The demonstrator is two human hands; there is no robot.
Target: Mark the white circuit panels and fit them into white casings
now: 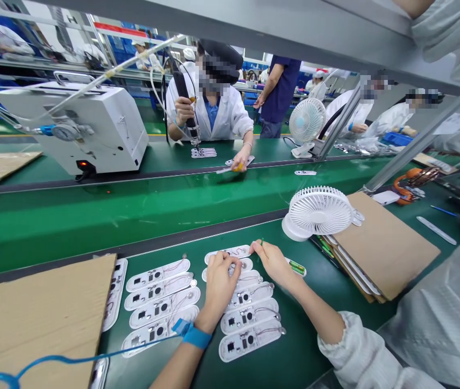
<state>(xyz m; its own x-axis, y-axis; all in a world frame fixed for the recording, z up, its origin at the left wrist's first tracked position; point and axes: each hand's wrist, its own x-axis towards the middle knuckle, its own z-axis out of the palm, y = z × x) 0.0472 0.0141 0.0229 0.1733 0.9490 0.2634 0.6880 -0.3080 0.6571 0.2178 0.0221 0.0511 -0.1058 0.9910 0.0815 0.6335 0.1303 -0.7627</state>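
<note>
My left hand [222,278] is over the upper end of the right-hand column of white oval housings. Its thumb and forefinger are curled together; anything between them is hidden. A blue strap [196,335] with a cord is round that wrist. At the right end of the topmost housing [235,252], my right hand [273,263] pinches a thin green item [262,242], mostly hidden by the fingers. Beside that hand lies a white piece with green strips [297,267]. The housings carry small circuit parts and thin red wires. Another column of such housings [157,275] lies to the left.
Cardboard sheets [31,319] are at the left, and a stack of cardboard [387,237] at the right. A white fan [321,210] stands behind my right hand. Beyond the green belt [165,208], a co-worker [213,113] holds a driver near a white machine [75,127].
</note>
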